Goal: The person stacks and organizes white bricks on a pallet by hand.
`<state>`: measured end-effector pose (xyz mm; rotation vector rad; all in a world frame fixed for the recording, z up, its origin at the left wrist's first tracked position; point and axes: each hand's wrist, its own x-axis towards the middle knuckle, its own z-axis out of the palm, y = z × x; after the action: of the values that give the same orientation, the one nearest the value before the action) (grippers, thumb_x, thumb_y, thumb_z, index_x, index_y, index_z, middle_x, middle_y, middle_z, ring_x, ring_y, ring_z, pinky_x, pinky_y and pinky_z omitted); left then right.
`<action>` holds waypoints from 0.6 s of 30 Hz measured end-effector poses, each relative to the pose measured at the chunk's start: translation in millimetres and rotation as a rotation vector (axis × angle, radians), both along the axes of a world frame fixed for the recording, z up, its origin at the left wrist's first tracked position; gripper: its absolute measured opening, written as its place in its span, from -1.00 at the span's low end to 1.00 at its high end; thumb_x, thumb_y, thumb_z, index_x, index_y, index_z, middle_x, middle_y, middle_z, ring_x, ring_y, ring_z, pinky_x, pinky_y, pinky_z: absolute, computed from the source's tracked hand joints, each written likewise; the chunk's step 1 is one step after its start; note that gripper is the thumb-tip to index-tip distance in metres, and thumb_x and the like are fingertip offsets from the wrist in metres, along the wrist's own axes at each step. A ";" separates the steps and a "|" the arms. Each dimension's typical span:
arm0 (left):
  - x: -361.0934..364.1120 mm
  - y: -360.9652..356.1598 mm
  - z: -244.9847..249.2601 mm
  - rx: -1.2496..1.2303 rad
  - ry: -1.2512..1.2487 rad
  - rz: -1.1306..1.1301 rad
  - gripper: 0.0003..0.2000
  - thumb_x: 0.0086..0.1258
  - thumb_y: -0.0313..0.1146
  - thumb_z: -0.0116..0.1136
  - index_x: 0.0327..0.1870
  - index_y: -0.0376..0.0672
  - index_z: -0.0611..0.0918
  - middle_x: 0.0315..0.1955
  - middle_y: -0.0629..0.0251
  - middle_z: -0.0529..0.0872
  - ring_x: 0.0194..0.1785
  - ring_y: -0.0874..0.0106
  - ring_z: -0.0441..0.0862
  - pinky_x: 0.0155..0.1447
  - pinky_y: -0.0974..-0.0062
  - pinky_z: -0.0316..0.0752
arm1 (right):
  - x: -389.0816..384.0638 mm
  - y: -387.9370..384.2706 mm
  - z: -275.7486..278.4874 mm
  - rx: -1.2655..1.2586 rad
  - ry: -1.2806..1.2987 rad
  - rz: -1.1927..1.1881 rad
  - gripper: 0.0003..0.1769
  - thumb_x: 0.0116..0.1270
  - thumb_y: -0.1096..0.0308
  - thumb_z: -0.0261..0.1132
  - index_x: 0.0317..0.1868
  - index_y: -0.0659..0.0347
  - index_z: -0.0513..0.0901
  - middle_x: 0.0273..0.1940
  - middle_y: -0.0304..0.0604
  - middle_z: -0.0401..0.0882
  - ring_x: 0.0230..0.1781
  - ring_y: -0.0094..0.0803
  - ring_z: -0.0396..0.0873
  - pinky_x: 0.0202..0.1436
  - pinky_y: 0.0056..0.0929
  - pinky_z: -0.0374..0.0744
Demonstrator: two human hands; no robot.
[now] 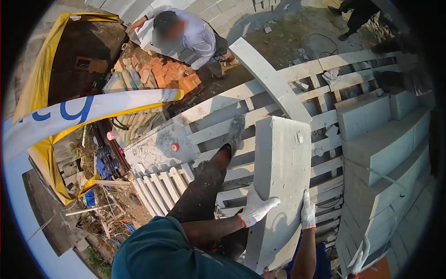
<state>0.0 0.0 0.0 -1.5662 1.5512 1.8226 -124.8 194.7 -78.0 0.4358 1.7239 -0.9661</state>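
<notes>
A large pale aerated-concrete block (287, 160) stretches away from me, above the slatted wooden pallets. My left hand (258, 208), in a white knit glove with a red cuff, grips its left side, thumb across the edge. On the opposite side, my right hand (308, 210), also gloved, presses along the edge with its fingers pointing forward. The block's near end runs toward the bottom of the view. Beyond its far end lies a long narrow concrete slab (274, 81), slanting over the slats. My legs straddle the pallet area, and one boot (236, 131) rests on the slats.
Stacked pale blocks (385, 135) rise on the right. Another gloved hand (361, 255) shows at lower right. A co-worker (197, 37) bends near broken orange bricks (169, 74). Gapped pallet slats (241, 169) lie underfoot. A yellow-edged banner (93, 111) crosses the left.
</notes>
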 end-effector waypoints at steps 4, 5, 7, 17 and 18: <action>-4.2 -49.8 -55.5 -0.035 0.009 0.301 -0.38 -0.02 -0.30 0.50 0.01 -0.45 0.44 -0.16 0.04 0.66 -0.18 0.37 0.64 -0.11 0.44 0.57 | -5.3 -54.4 -103.1 0.130 0.017 0.315 -0.10 0.32 -0.37 0.00 -0.09 0.54 0.56 -0.28 -0.06 0.58 -0.23 -0.38 0.43 -0.08 -0.39 0.43; -3.4 -74.1 -73.0 -0.065 0.031 0.338 -0.50 -0.01 -0.31 0.49 -0.12 -0.43 0.54 -0.28 0.11 0.69 -0.29 0.40 0.65 -0.15 0.45 0.58 | -12.5 -95.0 -135.4 0.114 -0.017 0.404 -0.11 0.33 -0.35 0.01 0.02 0.50 0.57 -0.16 -0.07 0.62 -0.08 -0.43 0.46 0.05 -0.41 0.43; -8.5 -108.1 -119.2 -0.120 0.056 0.445 -0.65 0.02 -0.35 0.47 -0.29 -0.38 0.59 -0.37 0.18 0.69 -0.36 0.42 0.62 -0.15 0.43 0.56 | -24.3 -181.5 -174.4 -0.021 0.070 0.455 -0.11 0.28 -0.39 0.03 -0.13 0.50 0.60 -0.30 -0.01 0.63 -0.28 -0.35 0.46 -0.08 -0.39 0.44; -46.5 -226.0 -302.0 -0.226 -0.296 0.749 -0.21 0.02 -0.31 0.49 0.20 -0.42 0.23 0.08 0.03 0.45 0.08 0.36 0.44 0.16 0.42 0.40 | -73.3 -401.6 -336.1 0.069 0.215 0.952 -0.15 0.32 -0.36 -0.18 0.03 0.31 0.59 0.04 0.23 0.55 0.15 0.07 0.46 0.20 -0.12 0.37; -41.5 -234.5 -323.9 -0.177 -0.284 0.816 -0.16 0.01 -0.29 0.49 0.24 -0.43 0.19 0.10 0.02 0.44 0.11 0.33 0.42 0.20 0.41 0.36 | -73.1 -416.3 -342.3 0.069 0.204 0.948 -0.15 0.32 -0.36 -0.18 0.03 0.31 0.59 0.04 0.23 0.55 0.15 0.07 0.46 0.20 -0.12 0.37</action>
<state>-41.5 -234.5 -323.9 -2.6815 1.0253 1.6916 -197.9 -221.6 -420.3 -0.4442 1.8428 -0.2577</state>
